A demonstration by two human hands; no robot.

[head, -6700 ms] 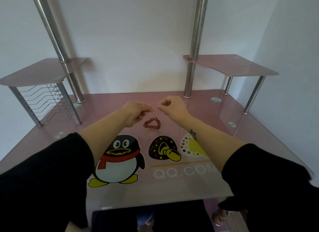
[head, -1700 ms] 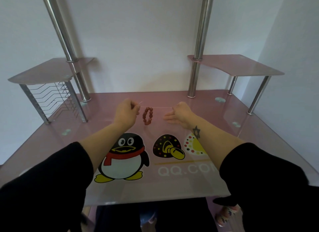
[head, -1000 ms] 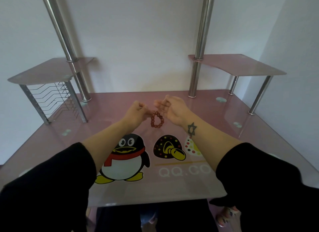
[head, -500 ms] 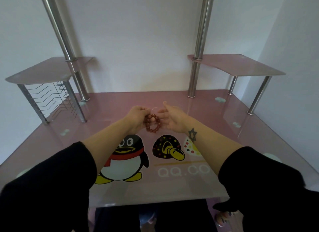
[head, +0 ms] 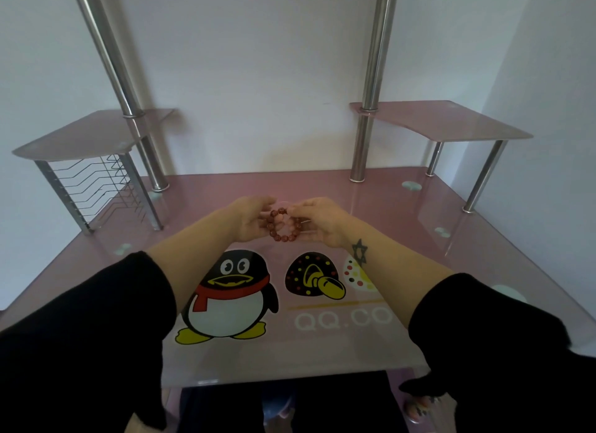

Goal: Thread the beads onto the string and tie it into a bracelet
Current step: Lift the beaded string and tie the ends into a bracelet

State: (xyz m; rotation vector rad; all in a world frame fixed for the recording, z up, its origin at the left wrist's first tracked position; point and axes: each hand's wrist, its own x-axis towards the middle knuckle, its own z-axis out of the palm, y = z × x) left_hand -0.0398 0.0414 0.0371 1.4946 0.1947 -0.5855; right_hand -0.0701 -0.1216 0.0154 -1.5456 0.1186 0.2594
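A ring of reddish-brown beads (head: 285, 236) on a thin string hangs between my two hands, above the pink glass desk (head: 403, 226). My left hand (head: 250, 218) holds the ring's left side, its fingers curled behind the beads. My right hand (head: 317, 219) pinches the ring at its top right with thumb and fingertips. The two hands nearly touch. The string's loose ends are too thin to make out.
The desk bears a penguin print (head: 230, 298) and mushroom prints near me. A raised shelf with a wire rack (head: 96, 187) stands at the left, another raised shelf (head: 442, 121) at the right. Two steel posts (head: 367, 110) rise at the back.
My hands, earlier apart and pulling the string taut, have come together around the bead ring. The ring now hangs held on both sides.
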